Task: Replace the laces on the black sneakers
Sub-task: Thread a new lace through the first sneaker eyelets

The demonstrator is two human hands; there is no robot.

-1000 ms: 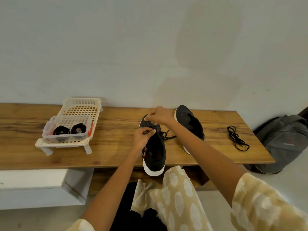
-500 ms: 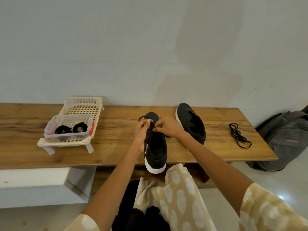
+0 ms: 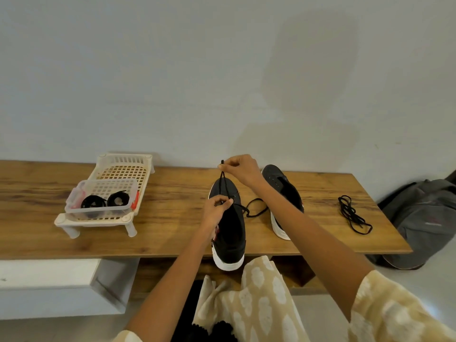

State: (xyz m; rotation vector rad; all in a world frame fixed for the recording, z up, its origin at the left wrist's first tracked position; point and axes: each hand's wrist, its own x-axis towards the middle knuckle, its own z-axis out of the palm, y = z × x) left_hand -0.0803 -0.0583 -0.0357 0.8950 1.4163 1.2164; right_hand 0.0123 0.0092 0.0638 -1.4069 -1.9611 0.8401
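A black sneaker with a white sole (image 3: 230, 233) stands on the wooden bench (image 3: 172, 225), heel over the front edge. My right hand (image 3: 240, 169) pinches the tip of a black lace (image 3: 223, 183) and holds it up above the toe. My left hand (image 3: 217, 209) pinches the same lace at the eyelets. The rest of that lace loops on the bench between the shoes. The second black sneaker (image 3: 283, 198) lies to the right, partly behind my right forearm.
A loose black lace (image 3: 352, 214) lies at the bench's right end. A cream plastic rack (image 3: 118, 183) at the left carries a clear box (image 3: 103, 201) with two coiled black laces. A grey backpack (image 3: 424, 218) sits on the floor at right. The wall is just behind.
My right hand has risen and moved away from the shoe, drawing the lace taut upward. My left hand has slid back to the eyelets. Both hands were together on the tongue before.
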